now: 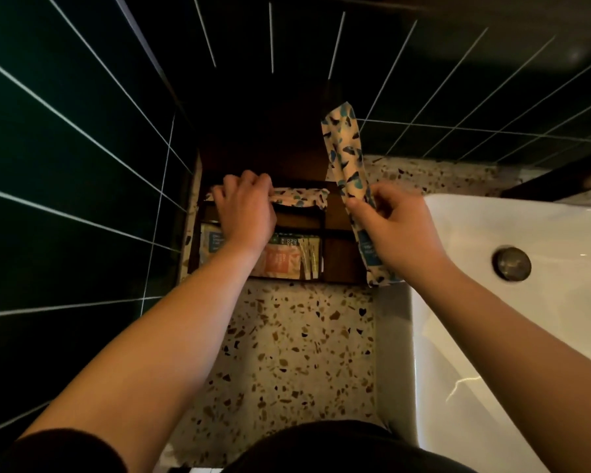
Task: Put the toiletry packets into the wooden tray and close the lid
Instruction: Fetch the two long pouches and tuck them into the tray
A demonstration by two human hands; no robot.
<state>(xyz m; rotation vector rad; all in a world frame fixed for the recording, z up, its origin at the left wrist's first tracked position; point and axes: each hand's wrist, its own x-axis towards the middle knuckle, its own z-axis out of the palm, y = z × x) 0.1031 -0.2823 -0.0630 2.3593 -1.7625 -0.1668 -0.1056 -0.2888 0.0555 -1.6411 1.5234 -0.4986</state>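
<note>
Dark wood makes up the tray (pixel 325 230), which sits on the speckled stone counter (pixel 297 339) against the dark green tiled wall (pixel 65 138). The left hand (pixel 244 213) reaches into the back of the tray with its fingers curled down around the end of a long packet (pixel 301 196). This packet is cream with blue and black spots, and it lies flat across the back part of the tray. The right hand (pixel 394 227) is closed in a pinch, with thumb and fingers squeezing the middle of a second long packet (pixel 347 172). This one has the same cream paper and the same blue and black spots. It is up in the air, standing almost straight, with its top end high in front of the wall and its bottom end hanging near the right edge of the tray. Its lower part has a blue label with white writing too small to read. Small packets (pixel 289 257) lie in the front part of the tray, one orange and some with blue labels. The right side of the tray shows only bare wood. A white sink (pixel 492 302) with a round metal drain (pixel 511 262) sits just to the right of the tray.
</note>
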